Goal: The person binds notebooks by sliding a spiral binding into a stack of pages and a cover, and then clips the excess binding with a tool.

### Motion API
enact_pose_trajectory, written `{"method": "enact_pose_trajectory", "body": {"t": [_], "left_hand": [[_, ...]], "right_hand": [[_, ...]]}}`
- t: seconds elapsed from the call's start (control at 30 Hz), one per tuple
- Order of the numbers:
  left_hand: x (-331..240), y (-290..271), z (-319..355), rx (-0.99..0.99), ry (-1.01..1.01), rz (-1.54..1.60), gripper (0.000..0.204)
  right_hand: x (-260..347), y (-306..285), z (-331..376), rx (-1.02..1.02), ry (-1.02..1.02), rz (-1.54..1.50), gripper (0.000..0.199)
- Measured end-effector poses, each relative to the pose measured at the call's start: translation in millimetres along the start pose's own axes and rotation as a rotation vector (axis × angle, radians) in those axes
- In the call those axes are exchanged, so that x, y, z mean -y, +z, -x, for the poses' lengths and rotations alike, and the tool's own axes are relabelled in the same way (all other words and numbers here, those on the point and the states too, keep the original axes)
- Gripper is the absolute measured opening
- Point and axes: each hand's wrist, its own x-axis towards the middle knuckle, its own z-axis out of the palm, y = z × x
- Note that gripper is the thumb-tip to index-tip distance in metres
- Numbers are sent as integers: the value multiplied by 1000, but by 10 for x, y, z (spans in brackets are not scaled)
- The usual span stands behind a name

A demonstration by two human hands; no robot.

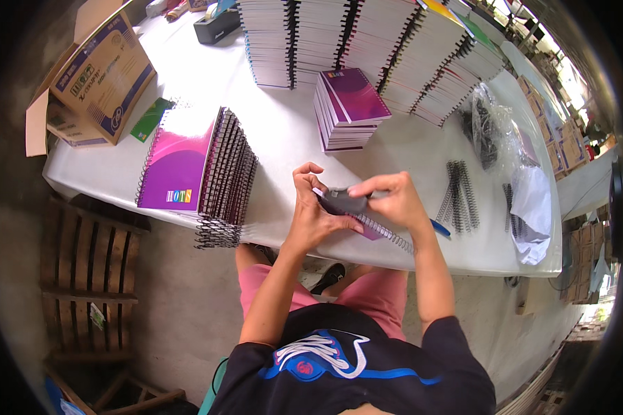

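Note:
My left hand (pixel 313 211) grips a purple spiral notebook (pixel 367 227) by its left end, over the near edge of the white table (pixel 284 131). My right hand (pixel 393 200) presses a grey hand tool (pixel 346 200) onto the notebook's black wire binding. The notebook lies tilted, its wire spine running down to the right. A blue handle (pixel 441 229) sticks out just right of my right wrist.
A slanted row of bound purple notebooks (pixel 208 169) lies at the left. A short purple stack (pixel 349 107) sits ahead, tall white unbound stacks (pixel 367 41) behind. Loose black wire coils (pixel 459 194) and a plastic bag (pixel 495 131) are right. A cardboard box (pixel 97 76) stands far left.

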Motion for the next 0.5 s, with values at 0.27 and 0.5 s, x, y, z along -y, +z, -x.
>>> {"method": "enact_pose_trajectory", "body": {"t": [0.27,0.5], "left_hand": [[84,20,0,-7,163,-99,101],[154,-4,17,25,204,-80,83]], "right_hand": [[-65,96,-59,-22,76,-287,29],[66,23,-39,-13,101,-71,27]]}}
